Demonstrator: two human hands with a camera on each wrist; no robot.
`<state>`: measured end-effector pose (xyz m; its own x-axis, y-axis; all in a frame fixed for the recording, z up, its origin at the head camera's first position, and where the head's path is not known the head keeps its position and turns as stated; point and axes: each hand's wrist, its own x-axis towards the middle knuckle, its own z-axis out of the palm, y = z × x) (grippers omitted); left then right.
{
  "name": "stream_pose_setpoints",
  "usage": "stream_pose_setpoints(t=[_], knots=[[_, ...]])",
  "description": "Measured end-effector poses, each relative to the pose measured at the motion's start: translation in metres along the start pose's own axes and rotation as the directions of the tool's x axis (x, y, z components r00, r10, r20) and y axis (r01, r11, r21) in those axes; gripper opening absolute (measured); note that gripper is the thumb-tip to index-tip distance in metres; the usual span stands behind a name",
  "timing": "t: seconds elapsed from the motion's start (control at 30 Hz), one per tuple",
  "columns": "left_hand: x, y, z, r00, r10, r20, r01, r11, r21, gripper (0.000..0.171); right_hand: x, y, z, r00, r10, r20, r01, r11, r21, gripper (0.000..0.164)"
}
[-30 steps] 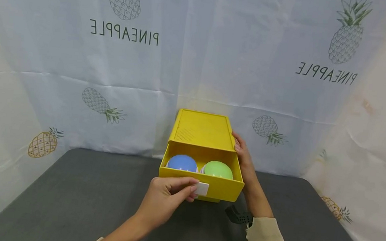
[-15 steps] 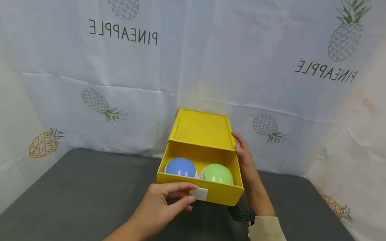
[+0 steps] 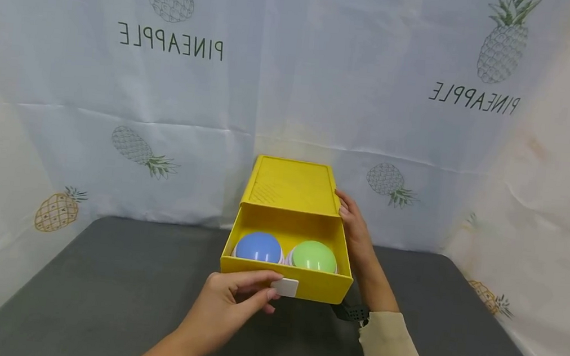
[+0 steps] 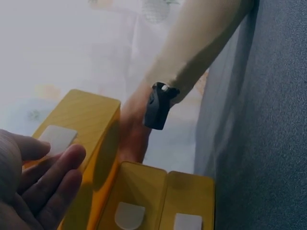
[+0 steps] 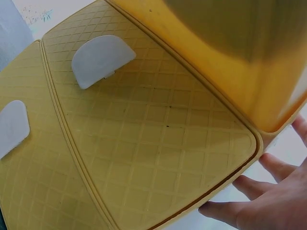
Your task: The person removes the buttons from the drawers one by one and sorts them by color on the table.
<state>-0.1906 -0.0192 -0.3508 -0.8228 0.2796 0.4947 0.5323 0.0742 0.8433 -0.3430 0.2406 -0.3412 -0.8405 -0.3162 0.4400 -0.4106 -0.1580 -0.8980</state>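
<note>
A yellow drawer cabinet (image 3: pixel 294 185) stands on the dark table with its top drawer (image 3: pixel 323 289) pulled far out. Inside the drawer sit a glossy blue dome (image 3: pixel 258 247) on the left and a green dome (image 3: pixel 315 256) on the right, both with pale rims; their lower parts are hidden. My left hand (image 3: pixel 228 306) pinches the drawer's white handle (image 3: pixel 288 287) between thumb and fingers. My right hand (image 3: pixel 356 226) rests along the cabinet's right side; in the right wrist view its extended fingertips (image 5: pixel 213 211) touch the cabinet's edge.
Below the pulled drawer, two lower drawer fronts are closed, each with a white handle (image 4: pixel 129 215). A pale curtain (image 3: pixel 196 91) printed with pineapples hangs behind the cabinet and at the sides. A black device (image 4: pixel 159 106) is strapped to my right wrist.
The left hand has drawn the top drawer further out toward me, showing more of both domes. The right hand has kept its place on the cabinet's side. The head view has shifted slightly.
</note>
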Motion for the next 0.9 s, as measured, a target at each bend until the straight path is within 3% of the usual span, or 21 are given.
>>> stream_pose_setpoints(t=[0.37,0.57,0.63,0.7,0.73,0.83,0.87,0.9], knots=[[-0.001,-0.003,0.002,0.999,0.030,-0.019,-0.031,0.997,-0.068,0.022,0.001,0.001,0.001,1.000,-0.014,0.005,0.014,1.000,0.013,0.053],[-0.005,-0.001,0.002,0.999,0.035,-0.011,-0.035,0.999,-0.036,0.022,0.002,0.002,0.002,0.999,-0.031,0.006,0.031,0.999,0.018,0.053],[-0.005,0.002,0.001,0.998,0.066,-0.018,-0.066,0.997,0.040,0.020,0.003,0.002,0.002,0.999,-0.031,0.008,0.031,0.999,0.019,0.053],[-0.003,0.008,-0.002,0.986,0.163,-0.032,-0.155,0.972,0.174,0.016,0.003,0.001,0.002,1.000,-0.028,0.006,0.028,0.999,0.017,0.053],[0.000,0.013,-0.003,0.974,0.224,-0.039,-0.208,0.947,0.245,0.014,0.003,0.002,0.002,1.000,-0.025,0.003,0.025,1.000,0.012,0.053],[0.010,0.031,-0.009,0.918,0.393,-0.057,-0.334,0.843,0.421,0.008,0.002,0.002,0.002,1.000,-0.019,-0.004,0.019,1.000,0.002,0.053],[0.015,0.037,-0.011,0.909,0.414,-0.051,-0.351,0.825,0.443,0.007,0.002,0.002,0.001,1.000,-0.019,-0.007,0.019,1.000,-0.002,0.053],[0.021,0.044,-0.013,0.911,0.411,-0.035,-0.354,0.823,0.443,0.005,0.002,0.002,0.001,1.000,-0.020,-0.010,0.020,1.000,-0.003,0.052]])
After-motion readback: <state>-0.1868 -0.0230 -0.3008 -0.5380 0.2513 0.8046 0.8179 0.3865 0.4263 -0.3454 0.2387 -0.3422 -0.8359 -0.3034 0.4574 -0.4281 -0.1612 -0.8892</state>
